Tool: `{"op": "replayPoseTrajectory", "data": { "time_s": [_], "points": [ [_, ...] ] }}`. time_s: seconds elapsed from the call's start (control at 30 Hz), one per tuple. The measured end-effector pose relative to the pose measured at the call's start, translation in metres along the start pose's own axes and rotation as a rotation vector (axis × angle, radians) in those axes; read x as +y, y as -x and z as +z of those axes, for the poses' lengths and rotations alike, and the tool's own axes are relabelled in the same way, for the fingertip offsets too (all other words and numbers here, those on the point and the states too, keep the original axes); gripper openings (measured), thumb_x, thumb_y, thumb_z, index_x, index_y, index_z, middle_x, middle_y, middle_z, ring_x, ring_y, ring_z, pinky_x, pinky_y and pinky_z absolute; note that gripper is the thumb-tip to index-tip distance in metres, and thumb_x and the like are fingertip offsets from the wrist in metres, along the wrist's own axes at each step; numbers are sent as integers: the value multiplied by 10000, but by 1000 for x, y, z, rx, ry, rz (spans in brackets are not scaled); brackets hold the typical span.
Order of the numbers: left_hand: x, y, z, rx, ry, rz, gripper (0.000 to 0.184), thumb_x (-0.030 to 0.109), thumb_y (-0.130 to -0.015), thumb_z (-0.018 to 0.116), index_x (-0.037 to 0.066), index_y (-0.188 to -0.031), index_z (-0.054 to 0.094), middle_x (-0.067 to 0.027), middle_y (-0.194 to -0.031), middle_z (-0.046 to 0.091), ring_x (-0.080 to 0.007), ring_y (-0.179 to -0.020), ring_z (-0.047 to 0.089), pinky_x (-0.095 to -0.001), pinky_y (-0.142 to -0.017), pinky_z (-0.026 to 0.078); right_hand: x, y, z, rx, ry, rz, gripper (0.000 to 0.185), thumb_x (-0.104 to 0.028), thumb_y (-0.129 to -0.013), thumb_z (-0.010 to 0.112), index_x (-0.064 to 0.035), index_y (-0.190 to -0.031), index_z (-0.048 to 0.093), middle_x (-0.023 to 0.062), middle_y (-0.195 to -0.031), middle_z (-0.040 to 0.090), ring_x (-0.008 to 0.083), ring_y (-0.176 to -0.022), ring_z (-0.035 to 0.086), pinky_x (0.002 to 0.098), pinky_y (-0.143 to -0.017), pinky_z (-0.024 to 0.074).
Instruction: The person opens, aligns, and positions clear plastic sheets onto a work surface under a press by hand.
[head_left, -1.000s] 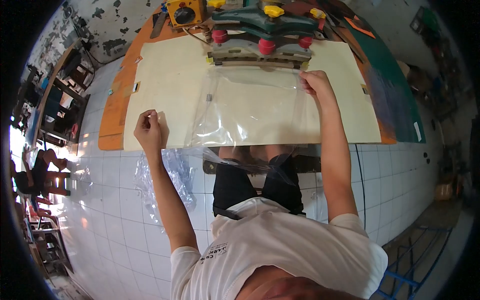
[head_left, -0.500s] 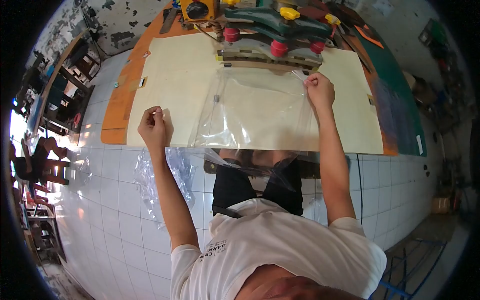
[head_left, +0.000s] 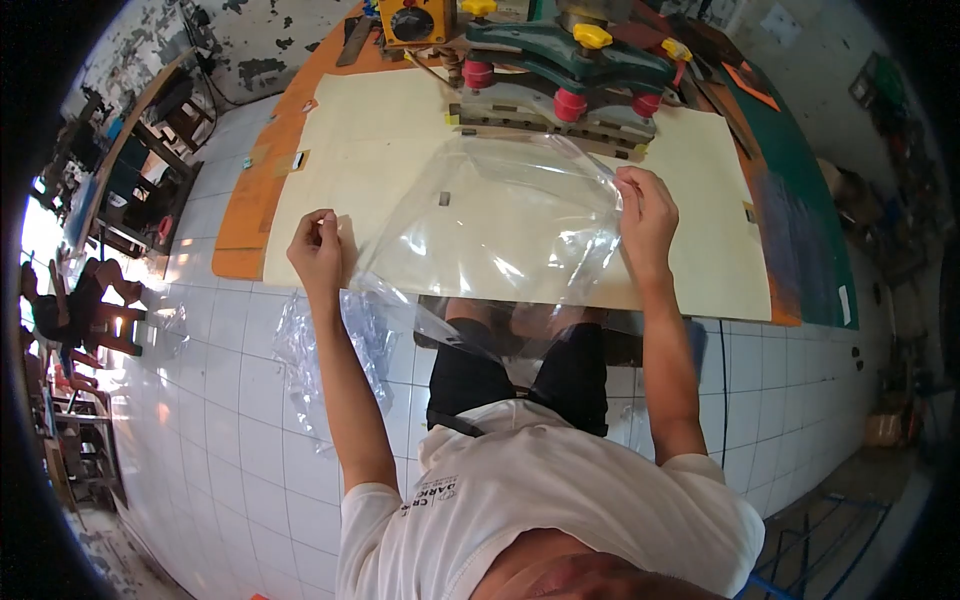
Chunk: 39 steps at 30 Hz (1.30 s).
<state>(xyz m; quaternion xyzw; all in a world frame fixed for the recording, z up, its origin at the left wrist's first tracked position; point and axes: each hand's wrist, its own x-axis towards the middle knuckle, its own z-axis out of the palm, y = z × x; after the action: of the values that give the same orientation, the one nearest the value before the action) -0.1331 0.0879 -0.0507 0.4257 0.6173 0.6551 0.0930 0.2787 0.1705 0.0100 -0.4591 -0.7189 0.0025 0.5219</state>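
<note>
A clear plastic sheet (head_left: 500, 215) lies over the cream board (head_left: 345, 130), its near part hanging off the front edge above the lap. My right hand (head_left: 648, 212) pinches the sheet's right far corner, and creases run from there. To the left of the sheet, my left hand (head_left: 317, 245) is curled with fingertips together, over the board's left front; whether anything small is between them cannot be made out. Just beyond the sheet stands a green and grey press (head_left: 570, 60) with red knobs and yellow handles.
A yellow box with a dial (head_left: 412, 22) sits at the table's back. Crumpled clear plastic (head_left: 325, 360) lies on the floor left of my legs. A green mat (head_left: 815, 240) covers the table's right side. Another person (head_left: 75, 300) is at the far left.
The sheet's right far corner has come away from the press toward me with my right hand, and the sheet has bunched and creased. The view has shifted slightly. My left hand stays closed.
</note>
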Motion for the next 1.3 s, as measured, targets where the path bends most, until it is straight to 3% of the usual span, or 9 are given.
{"op": "replayPoseTrajectory", "data": {
  "time_s": [0.13, 0.3, 0.43, 0.73, 0.83, 0.9, 1.07, 1.23, 1.3],
  "points": [
    [-1, 0, -3, -23, 26, -62, 152, 134, -915, 648, -15, -928, 676, 14, -676, 554, -54, -608, 482, -210, -552, 367, -12, 10, -5, 21, -149, 55, 83, -46, -895, 621, -5, -968, 624, 106, -898, 680, 232, -805, 655, 316, -755, 513],
    [-3, -2, -4, -61, -14, -15, 143, 122, -917, 639, -17, -915, 675, 20, -670, 555, -38, -598, 475, -205, -528, 359, -14, 0, -29, 54, -639, 280, 81, -47, -947, 609, 1, -996, 565, 82, -921, 660, 99, -865, 619, 229, -736, 498],
    [5, -6, -5, -104, 37, -64, 166, 144, -920, 644, -20, -924, 674, -5, -693, 585, -62, -610, 513, -218, -556, 406, -46, -23, -69, 55, -837, 417, 113, -81, -943, 623, -34, -1001, 538, 101, -921, 668, 125, -818, 644, 243, -707, 529],
    [143, 27, 26, -396, 353, -83, 274, 207, -962, 584, -43, -1056, 646, -71, -803, 646, -140, -749, 621, -267, -712, 496, -93, -52, -120, -211, -634, 347, 96, -107, -947, 611, -42, -990, 556, 50, -836, 664, 87, -754, 641, 216, -655, 516],
    [183, 46, 42, -611, 307, 63, 275, 178, -939, 602, -53, -1081, 642, -111, -903, 686, -189, -860, 663, -293, -804, 510, -112, -53, -121, -229, -574, 278, 88, -98, -946, 615, -43, -988, 560, 31, -824, 656, 71, -767, 643, 199, -629, 511],
    [199, 53, 51, -687, 153, 339, 270, 127, -879, 672, -46, -1085, 653, -143, -982, 700, -211, -923, 675, -302, -830, 513, -120, -53, -122, -239, -553, 255, 91, -97, -947, 616, -40, -991, 561, 25, -820, 656, 63, -773, 641, 189, -621, 508],
    [215, 64, 61, -743, 231, 251, 233, 77, -803, 753, -28, -1002, 692, -119, -881, 712, -178, -833, 678, -283, -753, 518, -136, -52, -127, -192, -550, 252, 99, -91, -923, 638, -15, -972, 598, 14, -811, 661, 58, -738, 630, 201, -604, 503],
    [216, 69, 57, -809, 296, 1, 102, 41, -857, 675, -54, -895, 682, -77, -726, 676, -106, -699, 639, -249, -669, 501, -140, -49, -127, -136, -541, 245, 116, -66, -897, 668, -9, -988, 625, 15, -808, 666, 39, -697, 600, 196, -574, 497],
    [217, 69, 59, -807, 298, 49, 98, 37, -864, 660, -58, -882, 676, -72, -716, 667, -102, -689, 634, -243, -649, 495, -138, -48, -125, -116, -556, 243, 130, -59, -889, 677, -10, -1000, 634, 14, -805, 667, 32, -688, 589, 195, -566, 496]
  ]
}}
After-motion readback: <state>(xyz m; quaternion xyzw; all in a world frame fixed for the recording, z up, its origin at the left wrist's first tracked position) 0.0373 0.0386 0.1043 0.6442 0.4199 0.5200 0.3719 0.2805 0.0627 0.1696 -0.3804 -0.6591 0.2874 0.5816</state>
